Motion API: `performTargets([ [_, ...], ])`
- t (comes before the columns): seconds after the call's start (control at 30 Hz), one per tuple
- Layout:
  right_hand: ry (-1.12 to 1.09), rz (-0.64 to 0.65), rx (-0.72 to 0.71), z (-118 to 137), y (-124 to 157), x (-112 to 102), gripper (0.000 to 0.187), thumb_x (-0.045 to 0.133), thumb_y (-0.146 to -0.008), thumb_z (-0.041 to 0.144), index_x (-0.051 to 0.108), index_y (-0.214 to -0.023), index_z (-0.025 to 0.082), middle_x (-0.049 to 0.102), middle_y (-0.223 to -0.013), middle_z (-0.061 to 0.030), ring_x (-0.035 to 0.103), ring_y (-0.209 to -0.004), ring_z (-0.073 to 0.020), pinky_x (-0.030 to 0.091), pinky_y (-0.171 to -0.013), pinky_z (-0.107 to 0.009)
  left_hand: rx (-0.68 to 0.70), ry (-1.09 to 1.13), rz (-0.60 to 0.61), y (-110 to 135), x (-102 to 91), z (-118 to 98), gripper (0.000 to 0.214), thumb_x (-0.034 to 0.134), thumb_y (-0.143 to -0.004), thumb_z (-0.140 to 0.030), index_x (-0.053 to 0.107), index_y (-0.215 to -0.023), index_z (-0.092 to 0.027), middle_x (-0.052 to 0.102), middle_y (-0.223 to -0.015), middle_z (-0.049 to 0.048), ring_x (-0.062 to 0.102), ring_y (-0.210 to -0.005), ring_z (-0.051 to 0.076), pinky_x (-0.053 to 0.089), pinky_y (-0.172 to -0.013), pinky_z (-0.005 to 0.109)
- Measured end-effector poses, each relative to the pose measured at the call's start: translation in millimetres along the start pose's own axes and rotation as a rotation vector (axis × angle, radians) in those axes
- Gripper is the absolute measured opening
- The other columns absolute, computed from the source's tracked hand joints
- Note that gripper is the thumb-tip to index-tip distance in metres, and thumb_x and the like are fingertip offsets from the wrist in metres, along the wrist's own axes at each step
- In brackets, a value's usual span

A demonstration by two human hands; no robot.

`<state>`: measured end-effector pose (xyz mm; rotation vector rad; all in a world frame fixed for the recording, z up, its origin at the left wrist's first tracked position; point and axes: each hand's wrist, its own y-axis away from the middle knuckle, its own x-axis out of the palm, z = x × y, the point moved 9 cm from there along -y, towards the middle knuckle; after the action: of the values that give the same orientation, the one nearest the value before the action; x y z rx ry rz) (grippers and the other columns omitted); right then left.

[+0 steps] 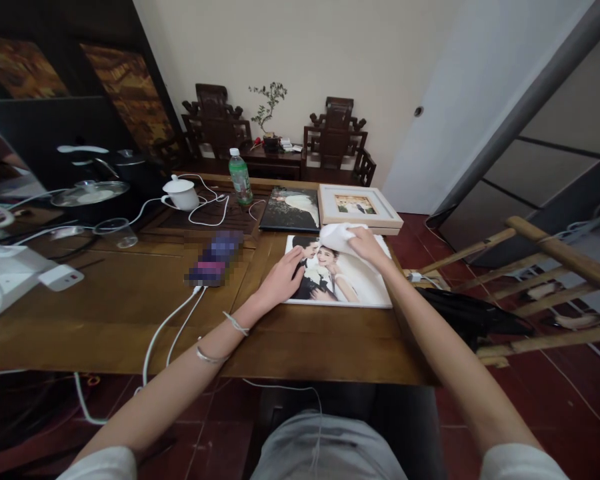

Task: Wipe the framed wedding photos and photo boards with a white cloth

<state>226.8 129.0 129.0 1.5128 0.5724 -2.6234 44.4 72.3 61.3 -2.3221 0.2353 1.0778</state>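
Left hand: flat, palm down, fingers spread on the left edge of the photo print. It grasps nothing, just rests on the sheet.
Right hand: closed round a bunched white cloth, which sits on the print's far edge.
Print, where: flat on the wooden table, straight ahead of the seated person and a bit to their right, close to the table's right edge.
Long axis: runs left–right across the person's front; short side points away from them.
Cloth vs. print: cloth is at the far side, so most of the print's surface lies nearer the person, btwn the two hands.
Nearer hand: both are on the print — the right has the far edge, the left the near-left.
Just beyond: framed picture, right behind the cloth; can't tell if they touch.
Beside that: dark photo on its left, green bottle further back.
Left of the left hand: phone w/ white cable, apart from the print.
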Motion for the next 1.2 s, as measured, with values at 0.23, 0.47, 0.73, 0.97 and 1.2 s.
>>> performTargets([
  [0.23,0.143,0.056,-0.081,-20.4,80.2,-14.3,0.033,0.037,-0.063,0.010,0.064,-0.080,0.018,0.072,-0.079,-0.0082,0.063,-0.078,-0.0248,0.044,-0.086,-0.035,-0.012,-0.001,-0.002,-0.3,-0.2,-2.0,0.043,0.039,-0.094,-0.026,0.050,-0.133,-0.011,0.045,-0.146,0.0153,0.037,-0.139,0.025,0.029,-0.117,0.044],
  [0.47,0.098,0.170,-0.236,24.8,185.3,-11.2,0.039,0.037,-0.057,0.002,0.061,-0.081,0.021,0.062,-0.130,-0.0070,0.057,-0.119,-0.0263,0.028,-0.113,-0.050,-0.023,0.007,0.001,0.0,3.8,0.5,0.044,0.038,-0.094,-0.025,0.049,-0.133,-0.008,0.043,-0.147,0.0182,0.036,-0.139,0.027,0.030,-0.116,0.045],
  [0.73,0.146,0.105,-0.168,8.6,110.7,-9.7,0.028,0.037,-0.061,0.008,0.060,-0.072,0.020,0.069,-0.071,-0.0052,0.063,-0.073,-0.0240,0.045,-0.090,-0.037,-0.002,0.007,-0.006,-0.9,0.9,3.4,0.042,0.040,-0.093,-0.028,0.052,-0.131,-0.013,0.047,-0.144,0.0155,0.039,-0.137,0.027,0.030,-0.115,0.047],
  [0.97,0.108,0.049,-0.114,-13.6,19.6,-11.8,0.024,0.038,-0.066,0.014,0.062,-0.069,0.017,0.070,-0.080,-0.0092,0.058,-0.077,-0.0235,0.041,-0.072,-0.029,0.007,0.006,0.006,-0.6,0.1,3.9,0.043,0.040,-0.094,-0.030,0.051,-0.132,-0.013,0.046,-0.145,0.0148,0.039,-0.137,0.026,0.030,-0.116,0.047],
  [1.2,0.096,0.017,-0.067,-20.3,15.1,-9.9,0.027,0.039,-0.065,0.013,0.065,-0.073,0.016,0.071,-0.081,-0.0090,0.057,-0.076,-0.0229,0.040,-0.074,-0.028,0.005,0.014,0.009,-0.6,-1.0,3.0,0.044,0.039,-0.094,-0.029,0.051,-0.132,-0.011,0.045,-0.146,0.0161,0.039,-0.138,0.026,0.030,-0.116,0.047],
])
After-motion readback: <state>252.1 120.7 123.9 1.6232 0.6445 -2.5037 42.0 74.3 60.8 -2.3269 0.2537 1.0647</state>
